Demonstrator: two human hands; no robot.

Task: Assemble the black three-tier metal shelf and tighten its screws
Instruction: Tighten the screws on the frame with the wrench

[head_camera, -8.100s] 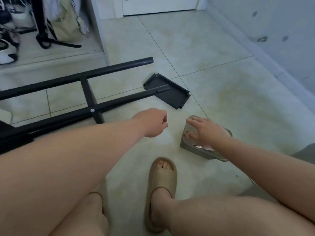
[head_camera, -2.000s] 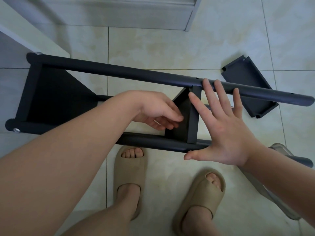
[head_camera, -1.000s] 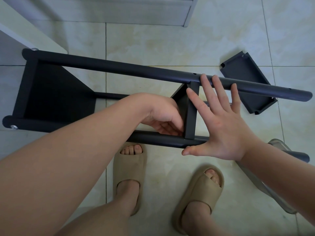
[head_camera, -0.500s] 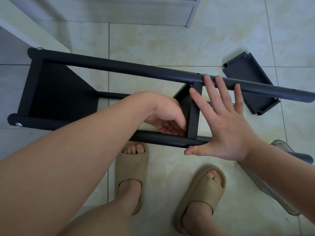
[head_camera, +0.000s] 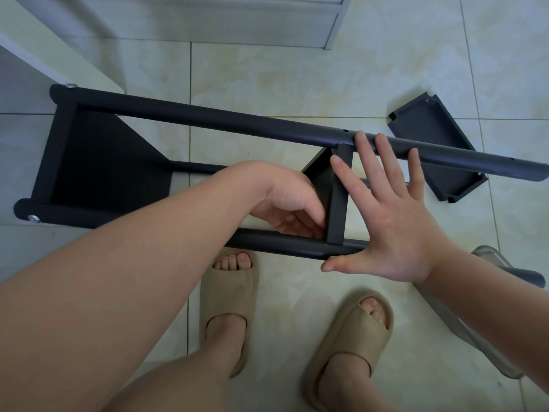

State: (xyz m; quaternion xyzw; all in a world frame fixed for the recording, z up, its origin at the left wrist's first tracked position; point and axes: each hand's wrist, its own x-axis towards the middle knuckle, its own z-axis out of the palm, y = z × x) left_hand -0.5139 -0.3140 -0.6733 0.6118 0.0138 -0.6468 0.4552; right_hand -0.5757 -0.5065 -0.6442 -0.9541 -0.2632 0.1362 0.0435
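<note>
Nearest to me, two tan sandals [head_camera: 227, 292] stand on the tiled floor [head_camera: 297, 78]; a clear container [head_camera: 475, 337] lies at my right, contents not readable.

Above the sandals, the shelf frame lies on its side; its near pole [head_camera: 267, 242] runs left to right. My right grip [head_camera: 392, 221] is wide and flat and holds nothing; the thumb lies at the near pole, the fingertips reach the far pole [head_camera: 237, 123], and the forefinger lies over the edge of the middle panel [head_camera: 337, 203]. My left grip [head_camera: 285, 209] is curled on the other side of that panel, low at its joint with the near pole; whether it pinches a screw there I cannot tell, since the fingertips are hidden.

At the left end, the end panel [head_camera: 98, 162] sits between both poles; a screw head [head_camera: 33, 218] shows at the near pole's end, and another at the far pole's end.

Beyond the far pole, the last panel [head_camera: 427, 123] lies loose on the floor, partly under the pole.

Assessment: one tier looks mounted; the second is seated and likely being fastened; the third is not fitted, and open holes show near the far pole's right end. No tool is in view; final tightening is probably outstanding. Roughly half remains.
</note>
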